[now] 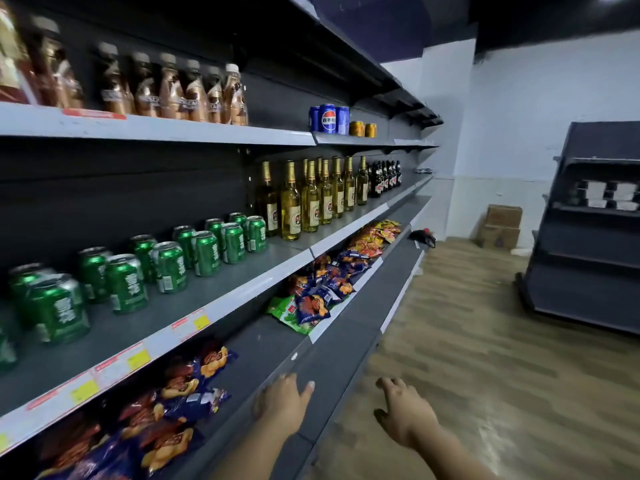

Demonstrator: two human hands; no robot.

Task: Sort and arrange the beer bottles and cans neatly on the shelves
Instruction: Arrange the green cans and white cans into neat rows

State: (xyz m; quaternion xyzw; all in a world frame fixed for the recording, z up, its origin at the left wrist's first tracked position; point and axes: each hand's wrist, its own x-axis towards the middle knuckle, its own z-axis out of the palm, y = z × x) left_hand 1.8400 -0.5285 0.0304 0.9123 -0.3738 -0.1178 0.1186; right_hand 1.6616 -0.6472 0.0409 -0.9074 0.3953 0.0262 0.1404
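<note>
Both forearms reach forward from the bottom edge, low beside the shelving. Left hand [284,398] palm down, fingers loosely extended and spread, holding nothing, hovering over or just touching the dark lower shelf [332,362]; contact cannot be told. Right hand [405,410] out over the wood-look floor [485,323], palm down, fingers spread and relaxed, empty. Up and to the left of the left hand runs the long grey middle shelf [242,289] with yellow and red price tags on its front lip. On it, nearest and to the far left of the hands, green beer cans [169,268] stand upright in a loose double row, silver tops, white characters on the labels, unevenly spaced, the closest ones blurred. Farther along the same shelf, ahead of and above both hands, clear beer bottles [291,206] of pale yellow liquid with gold foil necks stand clustered, some two deep. Beyond them, a tight group of small dark bottles [384,178] with red labels. One shelf higher, blue cola cans [329,118], then two small gold cans [362,129] just beside them. High above the left hand, brown drink bottles [194,91] with pale caps in a row. Just left of the left hand, snack bags [180,393] in blue and orange lie heaped on the shelf below the cans.
</note>
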